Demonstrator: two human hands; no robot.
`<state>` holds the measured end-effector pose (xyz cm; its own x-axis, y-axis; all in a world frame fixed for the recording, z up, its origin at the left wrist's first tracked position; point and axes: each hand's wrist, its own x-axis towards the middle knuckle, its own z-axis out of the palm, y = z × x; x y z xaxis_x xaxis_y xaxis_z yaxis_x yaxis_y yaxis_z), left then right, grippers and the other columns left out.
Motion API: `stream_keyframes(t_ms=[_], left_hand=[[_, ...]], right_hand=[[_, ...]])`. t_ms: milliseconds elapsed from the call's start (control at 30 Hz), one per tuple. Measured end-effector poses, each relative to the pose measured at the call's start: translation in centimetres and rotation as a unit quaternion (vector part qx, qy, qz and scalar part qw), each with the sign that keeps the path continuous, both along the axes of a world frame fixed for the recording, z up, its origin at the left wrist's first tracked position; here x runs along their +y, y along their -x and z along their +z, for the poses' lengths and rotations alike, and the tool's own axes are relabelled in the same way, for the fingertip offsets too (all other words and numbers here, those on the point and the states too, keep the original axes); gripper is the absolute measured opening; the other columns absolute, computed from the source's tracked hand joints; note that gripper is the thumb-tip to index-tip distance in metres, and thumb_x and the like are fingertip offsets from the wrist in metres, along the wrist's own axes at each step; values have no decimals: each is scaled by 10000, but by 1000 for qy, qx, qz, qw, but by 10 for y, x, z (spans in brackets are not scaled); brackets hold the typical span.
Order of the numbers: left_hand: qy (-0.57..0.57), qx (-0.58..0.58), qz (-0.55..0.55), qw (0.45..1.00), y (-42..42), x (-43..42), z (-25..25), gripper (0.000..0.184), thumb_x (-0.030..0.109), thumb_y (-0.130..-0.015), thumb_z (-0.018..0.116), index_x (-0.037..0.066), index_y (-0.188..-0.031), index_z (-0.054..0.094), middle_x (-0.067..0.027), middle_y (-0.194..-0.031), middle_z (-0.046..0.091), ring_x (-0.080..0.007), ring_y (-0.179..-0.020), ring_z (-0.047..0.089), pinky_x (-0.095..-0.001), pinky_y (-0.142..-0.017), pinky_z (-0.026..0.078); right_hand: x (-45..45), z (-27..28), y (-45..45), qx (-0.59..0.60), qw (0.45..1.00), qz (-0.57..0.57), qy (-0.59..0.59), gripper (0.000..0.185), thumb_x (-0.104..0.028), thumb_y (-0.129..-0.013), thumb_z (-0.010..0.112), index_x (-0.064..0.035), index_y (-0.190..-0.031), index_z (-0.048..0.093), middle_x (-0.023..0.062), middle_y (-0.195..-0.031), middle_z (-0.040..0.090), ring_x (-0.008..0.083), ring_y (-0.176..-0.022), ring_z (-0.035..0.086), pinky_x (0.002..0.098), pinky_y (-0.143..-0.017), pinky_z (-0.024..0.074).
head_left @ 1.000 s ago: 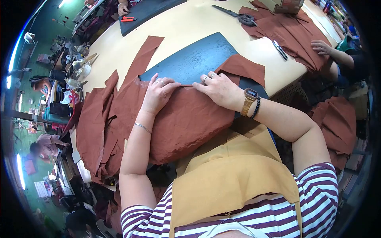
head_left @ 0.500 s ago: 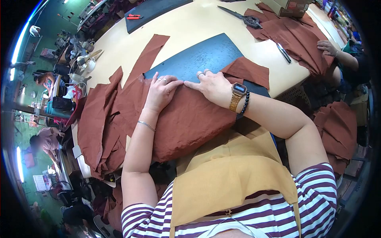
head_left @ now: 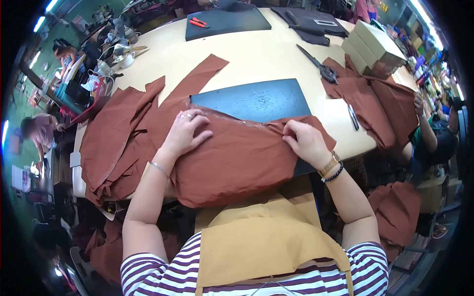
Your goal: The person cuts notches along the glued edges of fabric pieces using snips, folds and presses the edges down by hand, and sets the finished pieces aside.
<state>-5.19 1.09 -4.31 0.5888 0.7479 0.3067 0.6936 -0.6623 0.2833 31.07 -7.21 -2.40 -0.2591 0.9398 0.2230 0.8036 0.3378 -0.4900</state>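
Observation:
Rust-brown fabric [head_left: 232,163] lies bunched in front of me, partly over a dark blue board [head_left: 256,98] and hanging past the table's front edge. Along the fabric's far edge runs a pale, shiny strip. My left hand [head_left: 185,133] rests on the fabric near the strip's left end, fingers bent but apart, holding nothing. On the other side, my right hand [head_left: 307,143] pinches the fabric near its right end between thumb and fingers. To the left, more rust-brown fabric [head_left: 111,128] spreads over the table, and a narrow piece [head_left: 200,74] reaches away from me.
Large scissors [head_left: 321,66] and a pen-like tool [head_left: 353,117] lie on the table [head_left: 163,54] to the right. Farther back are a red-handled tool [head_left: 198,22] on a dark pad [head_left: 232,24] and cardboard boxes [head_left: 373,47]. At right, a person's hand [head_left: 418,104] touches more fabric.
My hands have moved apart: the right one went right and toward me, taking hold of the fabric. The fabric's far edge now shows the shiny strip. My view has tilted up.

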Motion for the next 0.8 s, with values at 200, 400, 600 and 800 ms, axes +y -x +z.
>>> stream_keyframes(t_ms=[200,400,600,800], left_hand=[[18,97,-89,991,-40,-62,15,825,612,-791,668,84,-1402,499,-186,-1488,400,-371,-1374,374,-563,-1124,278],[97,74,8,992,-95,-124,-6,959,655,-836,590,38,-1510,296,-210,-1581,229,-387,-1472,185,-623,-1144,177],[-23,-30,87,996,-111,-72,9,569,352,-886,665,50,-1345,521,-161,-1282,559,-343,-1198,533,-522,-1002,407],[67,-142,54,986,-108,-33,-13,249,181,-891,669,71,-1113,697,-126,-926,659,-311,-838,655,-387,-743,530]], right_hand=[[94,-1,-43,-60,977,-114,-171,180,-7,-858,531,-59,-1010,613,181,-1048,649,378,-953,640,436,-787,526],[71,-10,-6,45,988,65,-134,223,-46,-859,627,-54,-1083,623,170,-1101,641,355,-1070,593,424,-934,485],[68,-22,10,-3,978,129,-163,277,-26,-879,582,-27,-1151,631,142,-1171,652,325,-1129,596,413,-966,486],[81,-36,8,-32,975,149,-163,280,-44,-898,546,-44,-1162,637,147,-1177,660,329,-1106,615,416,-962,491]])
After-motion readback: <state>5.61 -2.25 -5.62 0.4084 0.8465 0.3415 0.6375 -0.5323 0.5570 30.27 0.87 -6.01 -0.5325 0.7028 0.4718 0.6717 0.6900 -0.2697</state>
